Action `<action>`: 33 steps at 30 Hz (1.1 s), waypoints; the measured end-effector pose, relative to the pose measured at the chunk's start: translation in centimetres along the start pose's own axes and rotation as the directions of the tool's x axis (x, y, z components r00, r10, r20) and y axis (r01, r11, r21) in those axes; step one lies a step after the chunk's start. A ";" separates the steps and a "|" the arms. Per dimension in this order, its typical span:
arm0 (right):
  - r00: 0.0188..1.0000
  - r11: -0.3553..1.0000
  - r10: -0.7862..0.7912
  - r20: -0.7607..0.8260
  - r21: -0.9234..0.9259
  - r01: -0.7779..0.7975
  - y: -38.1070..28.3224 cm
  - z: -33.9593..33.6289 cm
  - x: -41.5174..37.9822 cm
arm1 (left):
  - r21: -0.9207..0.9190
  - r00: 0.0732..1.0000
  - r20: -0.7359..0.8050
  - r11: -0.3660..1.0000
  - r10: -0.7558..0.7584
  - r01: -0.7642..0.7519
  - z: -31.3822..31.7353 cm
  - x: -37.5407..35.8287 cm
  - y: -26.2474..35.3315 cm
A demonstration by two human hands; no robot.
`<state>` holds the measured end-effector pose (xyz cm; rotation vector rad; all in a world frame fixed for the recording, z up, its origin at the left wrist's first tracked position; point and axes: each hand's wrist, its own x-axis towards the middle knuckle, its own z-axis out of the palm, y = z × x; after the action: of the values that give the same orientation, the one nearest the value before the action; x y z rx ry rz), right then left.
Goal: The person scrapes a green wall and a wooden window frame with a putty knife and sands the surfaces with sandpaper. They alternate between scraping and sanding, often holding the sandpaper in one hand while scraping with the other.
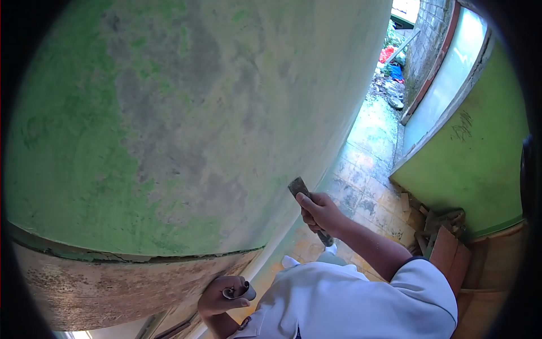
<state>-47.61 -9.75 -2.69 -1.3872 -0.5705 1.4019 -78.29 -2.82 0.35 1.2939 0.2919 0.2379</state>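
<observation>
My right hand (319,212) is wrapped round a dark, worn bar-shaped tool (298,185), whose flat end sticks out above the fist and whose other end shows below it. Close to the wall's lower edge, my left hand (220,296) is closed on a small greyish object (246,292) with a curled rim; what it is cannot be made out. The large wall (186,113) at the left has green paint with grey and whitish bare patches. Neither hand visibly touches the wall.
A cracked edge (113,257) runs above a brown stained panel (113,288). Wood pieces (440,226) lie by a green wall (480,141) at the right. Tiled floor (361,186) leads to a doorway with rubble (389,90) beyond.
</observation>
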 end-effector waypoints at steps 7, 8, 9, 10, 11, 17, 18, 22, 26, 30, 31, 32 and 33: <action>0.998 0.998 0.008 0.057 0.055 -0.011 2.1 -0.2 -2.1 | 0.103 0.999 0.001 0.994 -0.039 0.038 -0.5 -0.1 -0.2; 0.998 0.999 0.043 0.038 0.025 -0.044 3.5 -0.9 -1.9 | 0.109 0.999 0.001 0.993 -0.049 0.049 -0.6 -0.2 -0.3; 0.997 0.997 0.078 0.018 -0.008 -0.078 3.4 -0.8 -1.9 | 0.113 0.999 0.000 0.993 -0.044 0.044 -0.6 -0.1 -0.2; 0.997 0.997 0.081 -0.007 -0.015 -0.081 3.0 -0.6 -1.7 | 0.098 0.999 -0.006 0.994 -0.042 0.042 -0.5 0.0 -0.1; 0.997 0.996 0.083 -0.006 -0.016 -0.083 2.3 -0.5 -0.8 | 0.081 0.999 -0.012 0.996 -0.043 0.044 -0.3 0.0 -0.2; 0.996 0.992 -0.072 0.047 0.110 0.067 0.1 0.3 -0.1 | 0.074 0.997 -0.043 0.995 -0.064 0.067 -0.1 0.2 -0.2; 0.996 0.996 -0.087 0.036 0.039 0.086 0.5 0.3 -0.4 | 0.081 0.997 -0.040 0.994 -0.068 0.071 0.1 0.2 -0.1; 1.000 0.995 0.006 0.011 -0.101 -0.005 3.8 -0.8 -1.1 | 0.050 0.993 -0.065 0.993 -0.102 0.106 -0.1 -0.1 -0.2; 0.985 0.983 -0.169 -0.020 -0.079 0.167 0.1 0.0 1.0 | 0.016 0.997 -0.073 1.000 -0.017 0.018 0.5 0.4 -0.9; 0.995 0.995 -0.095 0.033 0.005 0.095 -0.5 -0.9 0.2 | 0.109 0.978 -0.119 0.981 0.171 -0.159 0.8 1.3 -1.8; 0.990 0.989 -0.136 0.021 -0.052 0.137 0.0 -1.2 0.0 | 0.110 0.978 -0.121 0.982 0.169 -0.156 1.1 1.3 -2.6; 0.983 0.977 -0.185 0.009 -0.109 0.184 0.5 -1.5 -0.2 | 0.065 0.960 -0.238 0.989 0.147 -0.135 1.5 1.5 -3.2; 0.981 0.975 -0.192 0.011 -0.109 0.192 1.2 -1.9 -0.4 | 0.017 0.929 -0.349 0.992 0.122 -0.124 1.8 1.9 -3.6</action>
<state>-46.30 -11.13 -3.97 -1.3782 -0.7708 1.2304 -75.84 -4.74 -2.81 1.2628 0.5134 0.5789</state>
